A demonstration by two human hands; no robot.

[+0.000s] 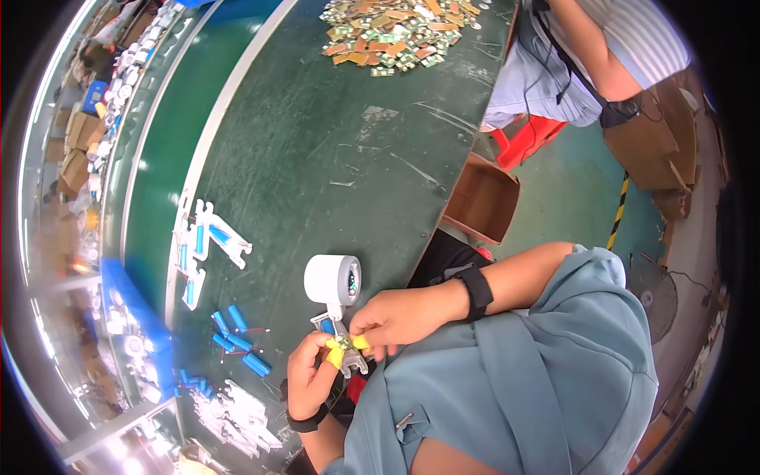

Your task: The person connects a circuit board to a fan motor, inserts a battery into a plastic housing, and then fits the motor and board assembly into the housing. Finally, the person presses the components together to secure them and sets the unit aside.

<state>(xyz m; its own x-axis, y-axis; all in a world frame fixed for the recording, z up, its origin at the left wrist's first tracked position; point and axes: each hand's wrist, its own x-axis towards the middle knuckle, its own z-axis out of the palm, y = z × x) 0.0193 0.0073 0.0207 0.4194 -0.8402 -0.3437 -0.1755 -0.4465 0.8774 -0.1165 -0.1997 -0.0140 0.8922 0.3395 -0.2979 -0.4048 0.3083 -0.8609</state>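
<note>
Small green circuit board (pixel 343 342) pinched over white plastic holder (pixel 336 324), at near edge of dark green table (pixel 340 150). Left hand (pixel 310 376) and right hand (pixel 400 317), yellow finger cots worn, closed together on board. Step judged: seating board in holder. Next move calls for fine alignment. White tape roll (pixel 332 279) just behind; blue cylindrical cells (pixel 241 342) left.

Electronics assembly workshop, green workbench (pixel 332 142), circuit board pile (pixel 400 32), blue battery cells (pixel 237 332)
</note>
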